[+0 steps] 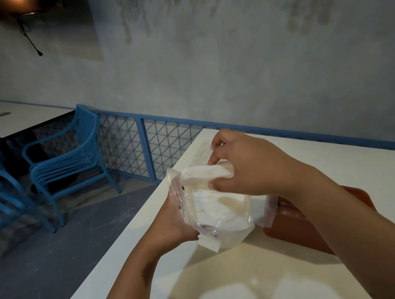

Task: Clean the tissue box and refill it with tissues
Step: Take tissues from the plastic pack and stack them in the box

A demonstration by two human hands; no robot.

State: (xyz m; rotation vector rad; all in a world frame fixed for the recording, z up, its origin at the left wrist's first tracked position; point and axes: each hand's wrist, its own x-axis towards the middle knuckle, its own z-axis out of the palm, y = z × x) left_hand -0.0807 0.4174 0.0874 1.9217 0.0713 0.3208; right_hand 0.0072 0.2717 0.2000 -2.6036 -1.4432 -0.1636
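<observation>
We've got the clear plastic pack of white tissues held above the pale counter, left hand gripping its side, right hand pinching a wad out. Refill step, we'd say; next, into the reddish-brown box just beside.
</observation>
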